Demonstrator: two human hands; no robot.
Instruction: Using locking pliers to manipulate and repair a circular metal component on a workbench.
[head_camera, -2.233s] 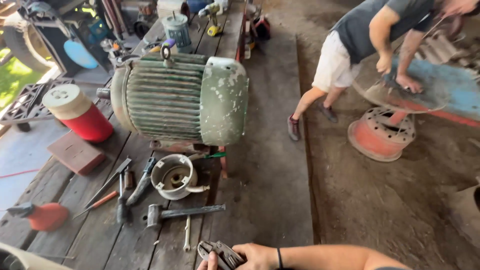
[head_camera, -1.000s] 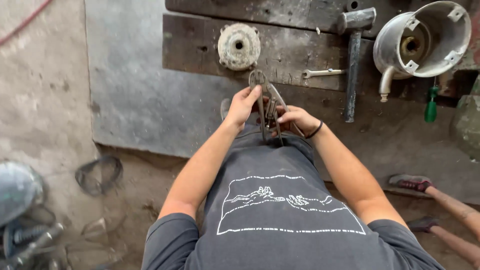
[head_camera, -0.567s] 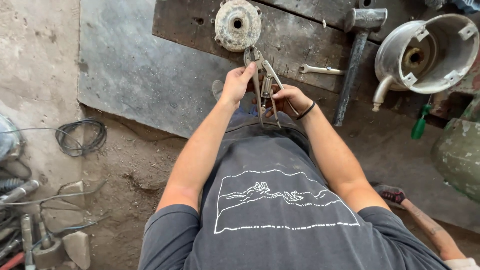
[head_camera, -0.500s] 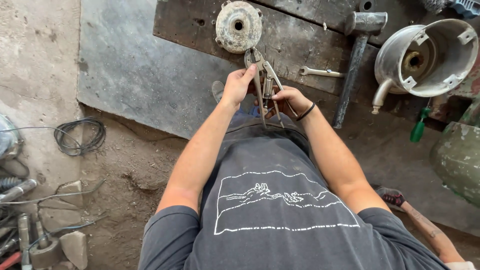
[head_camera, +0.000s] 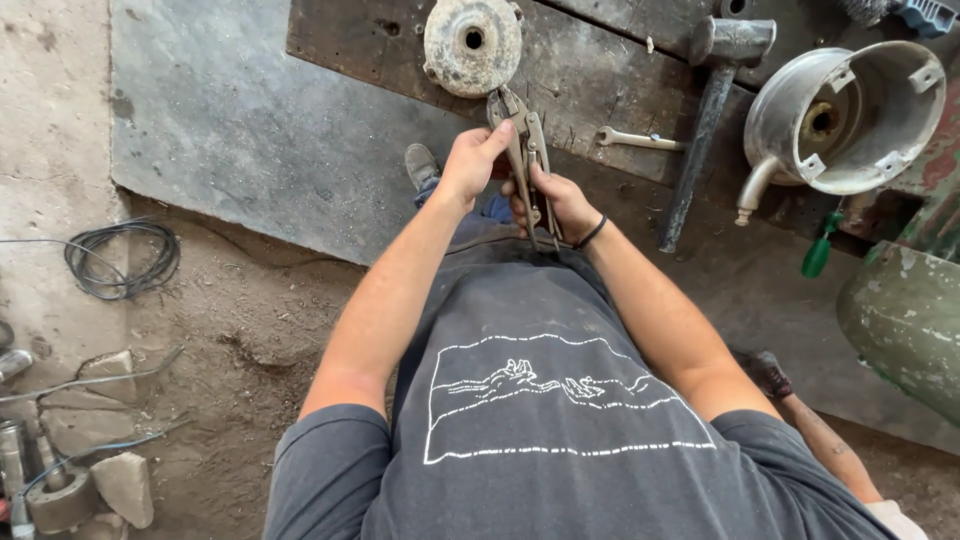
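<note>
1. The wooden workbench (head_camera: 600, 80) ran across the top of the view, dark and stained, with a grey concrete slab (head_camera: 250, 130) below it and packed dirt beyond
2. The person stood at the bench edge in a dark grey T-shirt (head_camera: 560, 420) with a white line drawing on it, both forearms reaching forward
3. A green-painted motor housing (head_camera: 905, 320), its paint flaking, sat at the right edge
4. A round grey metal end cover (head_camera: 850, 110) lay on its side on the bench, well to the right of the hands, with a curved pipe stub at its lower left
5. A hammer (head_camera: 710, 110) with a dark handle lay between the end cover and the hands, head toward the top
6. A rusty round flange (head_camera: 472, 45) with a centre hole rested on the bench just above the pliers' nose
7. A coil of black cable (head_camera: 120, 260) lay on the ground far to the left
8. The locking pliers (head_camera: 525, 150) were held upright over the bench edge, nose pointing at the flange
9. The left hand (head_camera: 470, 165) was closed around the upper part of the pliers, fingers curled near the head
10. The right hand (head_camera: 560, 205), with a black band at the wrist, gripped the pliers' handles lower down
11. A small open-ended spanner (head_camera: 640, 140) lay flat just right of the pliers
12. A green screwdriver handle (head_camera: 818, 255) showed under the end cover
</note>
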